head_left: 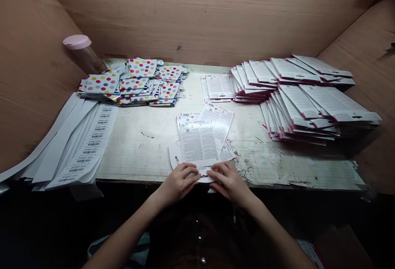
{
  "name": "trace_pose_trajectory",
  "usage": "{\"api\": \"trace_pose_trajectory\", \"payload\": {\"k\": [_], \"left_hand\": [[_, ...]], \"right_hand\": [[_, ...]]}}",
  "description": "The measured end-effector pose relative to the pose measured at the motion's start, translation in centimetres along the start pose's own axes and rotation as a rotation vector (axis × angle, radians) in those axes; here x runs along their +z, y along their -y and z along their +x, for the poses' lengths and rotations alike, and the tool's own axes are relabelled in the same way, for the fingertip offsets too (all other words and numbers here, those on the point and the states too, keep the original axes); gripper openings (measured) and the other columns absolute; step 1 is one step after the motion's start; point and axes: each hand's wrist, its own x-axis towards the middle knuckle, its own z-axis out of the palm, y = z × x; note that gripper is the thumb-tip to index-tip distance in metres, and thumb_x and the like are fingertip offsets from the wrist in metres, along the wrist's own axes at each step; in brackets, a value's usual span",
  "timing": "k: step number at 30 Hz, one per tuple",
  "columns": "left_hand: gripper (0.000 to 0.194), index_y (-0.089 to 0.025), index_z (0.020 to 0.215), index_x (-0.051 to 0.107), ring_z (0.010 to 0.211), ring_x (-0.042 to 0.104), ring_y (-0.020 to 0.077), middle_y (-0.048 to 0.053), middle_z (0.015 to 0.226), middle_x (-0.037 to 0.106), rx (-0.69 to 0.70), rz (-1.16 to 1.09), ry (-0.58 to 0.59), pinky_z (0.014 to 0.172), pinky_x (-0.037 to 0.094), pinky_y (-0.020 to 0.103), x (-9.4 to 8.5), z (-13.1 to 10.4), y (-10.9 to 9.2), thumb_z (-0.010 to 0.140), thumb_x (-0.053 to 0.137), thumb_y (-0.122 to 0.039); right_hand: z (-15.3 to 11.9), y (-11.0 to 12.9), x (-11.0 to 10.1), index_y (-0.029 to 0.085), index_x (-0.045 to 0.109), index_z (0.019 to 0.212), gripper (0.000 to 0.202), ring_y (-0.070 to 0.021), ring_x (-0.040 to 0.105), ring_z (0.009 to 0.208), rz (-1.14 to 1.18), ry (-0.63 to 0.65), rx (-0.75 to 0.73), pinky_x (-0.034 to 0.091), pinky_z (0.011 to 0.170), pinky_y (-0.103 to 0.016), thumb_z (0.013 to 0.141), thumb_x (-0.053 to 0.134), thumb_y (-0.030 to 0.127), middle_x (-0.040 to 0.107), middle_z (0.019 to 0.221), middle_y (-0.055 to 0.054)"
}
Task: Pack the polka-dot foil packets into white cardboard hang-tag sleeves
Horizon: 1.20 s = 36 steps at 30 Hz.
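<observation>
At the table's front edge, my left hand (182, 182) and my right hand (227, 181) work close together on a white printed card (199, 144). My left fingers are drawn together at its lower left corner. On the other side, my right fingers bend over its near edge, with the thumb lower down. A white card piece with a hang slot (175, 154) shows beneath it on the left. Just behind, more printed cards (220, 119) lie fanned out and overlapping. The fingertips partly hide the near edge of the held card.
Polka-dot packets (143, 67) are piled at the back left, near a bottle with a pink lid (77, 42). Barcode label strips (92, 141) hang over the left front edge. Stacks of printed white packets (336, 100) fill the right. Wooden panels (210, 18) enclose the table (138, 154).
</observation>
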Motion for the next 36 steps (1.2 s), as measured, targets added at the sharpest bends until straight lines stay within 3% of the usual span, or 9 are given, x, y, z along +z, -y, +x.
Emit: {"api": "trace_pose_trajectory", "payload": {"k": [4, 10, 13, 17, 23, 27, 31, 34, 36], "left_hand": [[0.019, -0.019, 0.093, 0.064, 0.096, 0.058, 0.0191, 0.007, 0.093, 0.064, -0.228, -0.037, -0.216, 0.083, 0.051, 0.033, 1.1, 0.3, -0.7, 0.095, 0.045, -0.017], [0.01, -0.021, 0.086, 0.06, 0.083, 0.053, 0.0232, 0.006, 0.082, 0.057, -0.521, 0.084, -0.376, 0.073, 0.047, 0.038, 1.5, 0.7, -1.7, 0.091, 0.052, -0.025], [0.011, -0.022, 0.085, 0.056, 0.083, 0.054, 0.025, 0.004, 0.081, 0.059, -0.714, 0.089, -0.342, 0.071, 0.045, 0.037, 1.0, 1.1, -1.5, 0.084, 0.063, -0.032], [0.039, -0.02, 0.104, 0.051, 0.083, 0.058, 0.0255, 0.004, 0.088, 0.059, -0.965, 0.102, -0.28, 0.065, 0.043, 0.034, 0.2, 2.3, -0.9, 0.079, 0.066, -0.047], [0.028, -0.021, 0.081, 0.053, 0.082, 0.057, 0.0233, 0.004, 0.09, 0.055, -0.998, 0.081, -0.219, 0.057, 0.038, 0.03, -0.7, 2.8, -0.5, 0.079, 0.065, -0.046], [0.025, -0.021, 0.067, 0.05, 0.072, 0.056, 0.0175, 0.0, 0.077, 0.054, -0.924, 0.017, -0.237, 0.058, 0.04, 0.027, -1.7, 2.8, -1.3, 0.082, 0.063, -0.037], [0.025, -0.02, 0.065, 0.049, 0.066, 0.053, 0.0142, -0.001, 0.074, 0.051, -0.815, -0.295, -0.406, 0.064, 0.046, 0.029, -2.2, 3.2, -1.8, 0.081, 0.062, -0.034], [0.025, -0.02, 0.078, 0.05, 0.06, 0.057, 0.012, -0.003, 0.078, 0.052, -0.829, -0.571, -0.503, 0.059, 0.051, 0.029, -1.8, 3.1, -1.4, 0.074, 0.069, -0.037], [0.046, -0.023, 0.104, 0.045, 0.054, 0.06, 0.0106, -0.001, 0.09, 0.057, -0.88, -0.723, -0.532, 0.052, 0.053, 0.029, -1.4, 2.9, -1.3, 0.071, 0.072, -0.04]], "right_hand": [[1.6, -0.6, 1.5, 0.021, 0.062, 0.086, 0.014, -0.0206, 0.053, 0.084, 0.104, -0.069, 0.025, 0.047, 0.075, -0.035, 0.092, 0.05, 0.019, 0.063, 0.087, -0.005], [2.6, -0.2, 1.7, 0.022, 0.05, 0.071, 0.022, -0.0175, 0.054, 0.068, 0.235, -0.193, 0.434, 0.044, 0.062, -0.03, 0.088, 0.057, 0.033, 0.058, 0.071, -0.001], [3.4, 0.1, 2.4, 0.022, 0.049, 0.072, 0.022, -0.0186, 0.054, 0.069, 0.088, -0.251, 0.491, 0.042, 0.062, -0.03, 0.087, 0.056, 0.036, 0.056, 0.075, -0.002], [4.1, -0.4, 2.9, 0.022, 0.047, 0.071, 0.021, -0.0191, 0.055, 0.069, 0.023, -0.227, 0.51, 0.042, 0.062, -0.031, 0.086, 0.057, 0.034, 0.055, 0.074, -0.002], [0.6, -1.7, 0.1, 0.021, 0.056, 0.075, 0.02, -0.0258, 0.056, 0.073, -0.236, -0.328, 0.521, 0.045, 0.063, -0.04, 0.09, 0.044, 0.021, 0.061, 0.077, -0.01], [-0.6, 0.3, -0.7, 0.02, 0.057, 0.125, 0.038, -0.0417, 0.045, 0.124, -0.502, -0.389, 0.313, 0.038, 0.094, -0.067, 0.09, 0.042, 0.017, 0.056, 0.131, -0.018], [2.5, 2.6, 2.2, 0.015, 0.03, 0.148, 0.058, -0.0332, 0.037, 0.137, -0.324, -0.235, -0.059, 0.044, 0.104, -0.056, 0.092, 0.047, 0.015, 0.045, 0.145, -0.015], [4.7, 2.3, 4.0, 0.012, 0.03, 0.148, 0.056, -0.0302, 0.045, 0.133, -0.329, -0.344, -0.198, 0.051, 0.1, -0.049, 0.093, 0.041, 0.006, 0.054, 0.136, -0.018], [5.2, 1.7, 4.2, 0.012, 0.035, 0.146, 0.052, -0.0288, 0.048, 0.129, -0.332, -0.387, -0.273, 0.053, 0.099, -0.047, 0.095, 0.04, 0.006, 0.059, 0.131, -0.017]]}}
